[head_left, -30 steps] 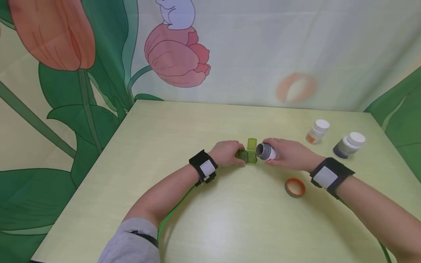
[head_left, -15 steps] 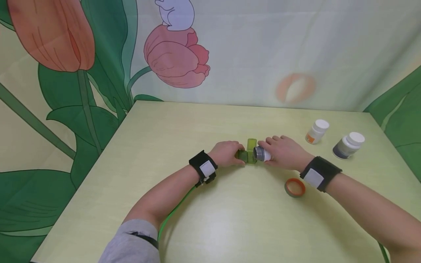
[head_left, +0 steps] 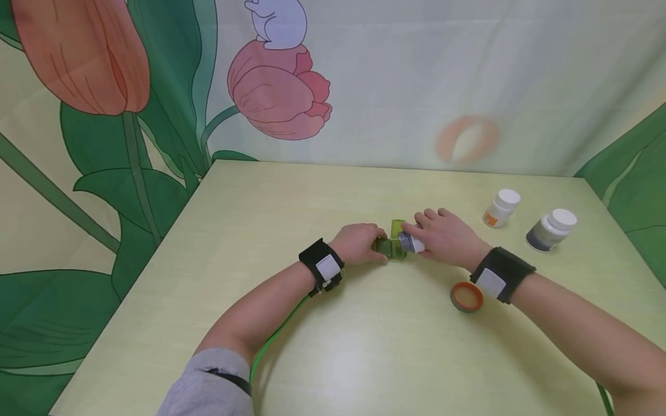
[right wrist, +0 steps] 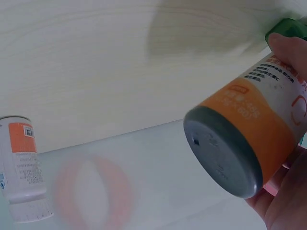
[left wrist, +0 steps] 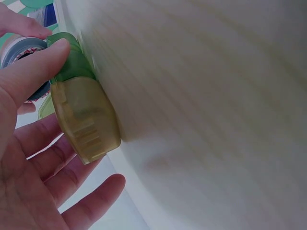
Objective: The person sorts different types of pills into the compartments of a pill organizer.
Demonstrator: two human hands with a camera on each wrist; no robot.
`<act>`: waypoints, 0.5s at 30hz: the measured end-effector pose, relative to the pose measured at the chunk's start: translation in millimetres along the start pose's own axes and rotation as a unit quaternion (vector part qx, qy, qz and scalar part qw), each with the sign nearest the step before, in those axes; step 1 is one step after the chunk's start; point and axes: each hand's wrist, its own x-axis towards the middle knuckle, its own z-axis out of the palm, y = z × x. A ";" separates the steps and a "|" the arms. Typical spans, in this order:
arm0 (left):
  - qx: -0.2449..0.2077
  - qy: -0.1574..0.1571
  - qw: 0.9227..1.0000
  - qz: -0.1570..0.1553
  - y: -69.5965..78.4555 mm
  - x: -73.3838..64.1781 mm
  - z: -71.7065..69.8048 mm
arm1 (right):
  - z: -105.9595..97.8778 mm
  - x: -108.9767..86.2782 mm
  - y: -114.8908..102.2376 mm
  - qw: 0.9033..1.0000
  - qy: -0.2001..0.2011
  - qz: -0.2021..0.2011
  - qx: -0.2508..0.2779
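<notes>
In the head view my left hand [head_left: 359,244] holds a small translucent green pill box [head_left: 398,249] on the table, between thumb and fingers. One lid of the box stands open at its far side. The left wrist view shows the thumb against the green part of the pill box [left wrist: 74,62], with an amber-looking part nearer the camera. My right hand [head_left: 450,240] grips a pill bottle [head_left: 413,242], tilted so that its grey neck is at the box's right compartment. In the right wrist view the bottle [right wrist: 254,115] shows an orange and white label and grey base. Any pills are hidden.
Two white-capped bottles stand at the back right, one with an orange label [head_left: 502,208] and one with a dark lower part [head_left: 551,230]. An orange and grey ring-shaped thing [head_left: 466,297] lies near my right wrist. A printed cloth [head_left: 385,86] hangs behind the table.
My right hand has moved left and tipped the bottle further down, bringing its mouth from beside the pill box to over it. My left hand stays on the box.
</notes>
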 end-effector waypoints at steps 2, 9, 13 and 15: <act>-0.001 0.001 1.000 0.001 -0.3 0.0 0.2 | 0.3 0.1 -0.1 1.000 0.003 -0.005 -0.009; -0.005 -0.002 1.000 0.000 -0.2 -0.3 -0.4 | 2.0 0.4 0.1 0.998 0.025 -0.025 -0.045; -0.004 -0.001 1.000 0.001 -0.5 -0.3 0.5 | 1.3 1.7 -0.2 0.997 0.025 -0.031 -0.060; -0.003 0.000 1.000 0.002 -0.7 -0.3 1.0 | 1.2 2.3 -0.3 0.997 0.026 -0.034 -0.067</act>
